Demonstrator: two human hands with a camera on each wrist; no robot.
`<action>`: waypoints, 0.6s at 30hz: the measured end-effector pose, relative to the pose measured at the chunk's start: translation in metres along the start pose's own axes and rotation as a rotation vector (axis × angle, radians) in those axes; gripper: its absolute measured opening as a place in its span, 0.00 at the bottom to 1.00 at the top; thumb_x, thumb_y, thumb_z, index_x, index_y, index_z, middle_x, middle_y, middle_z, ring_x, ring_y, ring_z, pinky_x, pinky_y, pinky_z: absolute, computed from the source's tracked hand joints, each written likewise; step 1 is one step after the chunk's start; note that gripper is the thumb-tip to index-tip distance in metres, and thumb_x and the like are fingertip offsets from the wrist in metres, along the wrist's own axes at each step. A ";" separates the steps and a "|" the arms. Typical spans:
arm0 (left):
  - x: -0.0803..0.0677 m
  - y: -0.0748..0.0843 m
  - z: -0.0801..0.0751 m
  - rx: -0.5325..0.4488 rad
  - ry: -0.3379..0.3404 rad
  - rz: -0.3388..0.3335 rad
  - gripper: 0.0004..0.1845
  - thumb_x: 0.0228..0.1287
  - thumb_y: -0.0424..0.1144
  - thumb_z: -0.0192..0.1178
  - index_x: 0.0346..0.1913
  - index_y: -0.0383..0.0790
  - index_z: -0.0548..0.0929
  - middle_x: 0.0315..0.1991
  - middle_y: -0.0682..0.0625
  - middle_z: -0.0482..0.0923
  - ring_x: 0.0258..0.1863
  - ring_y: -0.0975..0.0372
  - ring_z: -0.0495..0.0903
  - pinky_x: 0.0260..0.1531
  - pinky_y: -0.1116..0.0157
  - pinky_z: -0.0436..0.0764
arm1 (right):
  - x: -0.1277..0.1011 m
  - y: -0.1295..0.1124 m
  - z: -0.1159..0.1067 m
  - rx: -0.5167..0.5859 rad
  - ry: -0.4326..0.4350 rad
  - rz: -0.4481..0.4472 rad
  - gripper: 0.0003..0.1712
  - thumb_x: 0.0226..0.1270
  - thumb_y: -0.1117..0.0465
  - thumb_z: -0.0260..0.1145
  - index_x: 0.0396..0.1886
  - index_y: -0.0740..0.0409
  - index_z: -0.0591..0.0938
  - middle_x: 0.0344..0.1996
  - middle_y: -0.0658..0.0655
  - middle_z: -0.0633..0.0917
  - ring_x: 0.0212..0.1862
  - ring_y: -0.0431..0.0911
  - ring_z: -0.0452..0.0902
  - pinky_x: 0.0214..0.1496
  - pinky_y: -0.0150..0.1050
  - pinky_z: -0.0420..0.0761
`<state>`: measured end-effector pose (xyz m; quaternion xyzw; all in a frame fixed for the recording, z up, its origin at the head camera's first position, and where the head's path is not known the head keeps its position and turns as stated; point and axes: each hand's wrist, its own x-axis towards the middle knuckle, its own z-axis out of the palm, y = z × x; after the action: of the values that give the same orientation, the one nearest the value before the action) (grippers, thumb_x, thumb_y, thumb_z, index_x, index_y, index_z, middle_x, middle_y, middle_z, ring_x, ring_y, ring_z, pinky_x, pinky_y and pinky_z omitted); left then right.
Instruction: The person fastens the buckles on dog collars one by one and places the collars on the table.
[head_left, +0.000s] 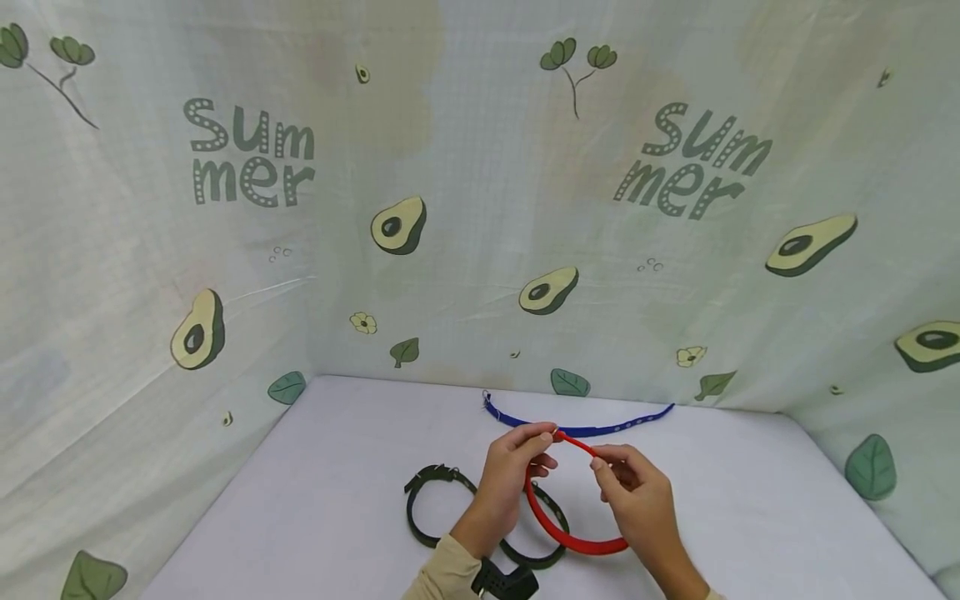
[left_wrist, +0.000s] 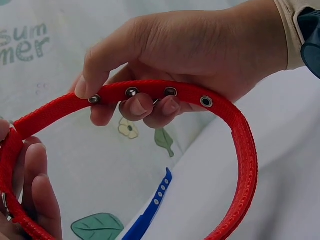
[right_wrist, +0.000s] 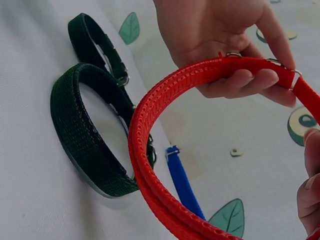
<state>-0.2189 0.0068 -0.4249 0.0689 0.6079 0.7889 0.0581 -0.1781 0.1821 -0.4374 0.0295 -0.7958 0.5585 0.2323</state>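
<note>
White tabletop (head_left: 337,492), woven red collar (head_left: 570,542)

- White table (head_left: 750,500), hemmed by an avocado-print cloth
- Blue collar (head_left: 600,429) lies stretched out along the far edge
- Two dark green collars (head_left: 431,500), buckled into loops, lie nearer

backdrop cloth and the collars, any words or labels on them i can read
"Sum mer", over two lines, left panel of the backdrop cloth.
"Sum mer", again, tilted, on its right panel.
"sum mer", cut off at the frame edge, in the left wrist view.
Red collar, blue collar, dark green collars: no lettering visible.
</note>
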 end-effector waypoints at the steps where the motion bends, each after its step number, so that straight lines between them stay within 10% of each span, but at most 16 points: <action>1: 0.000 0.000 0.000 0.003 -0.002 0.001 0.16 0.69 0.46 0.64 0.53 0.41 0.86 0.45 0.46 0.83 0.35 0.58 0.83 0.41 0.64 0.80 | 0.000 0.000 0.000 -0.001 0.001 -0.002 0.07 0.69 0.63 0.69 0.45 0.53 0.85 0.29 0.51 0.82 0.23 0.45 0.76 0.23 0.35 0.78; 10: 0.000 0.000 -0.001 0.007 -0.018 -0.014 0.17 0.68 0.46 0.64 0.54 0.40 0.86 0.45 0.46 0.83 0.35 0.58 0.84 0.41 0.64 0.81 | -0.002 -0.001 0.002 -0.023 0.004 -0.068 0.06 0.68 0.64 0.69 0.43 0.53 0.86 0.28 0.50 0.82 0.23 0.44 0.76 0.23 0.35 0.78; 18: 0.002 -0.003 0.000 0.007 -0.026 -0.020 0.15 0.67 0.46 0.66 0.52 0.44 0.87 0.44 0.47 0.84 0.35 0.57 0.84 0.42 0.60 0.82 | 0.002 0.006 0.000 -0.151 0.056 -0.316 0.14 0.59 0.73 0.73 0.40 0.51 0.86 0.31 0.44 0.82 0.27 0.40 0.73 0.28 0.30 0.79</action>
<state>-0.2203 0.0081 -0.4279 0.0733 0.6104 0.7853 0.0738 -0.1813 0.1848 -0.4417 0.1210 -0.8140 0.4545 0.3409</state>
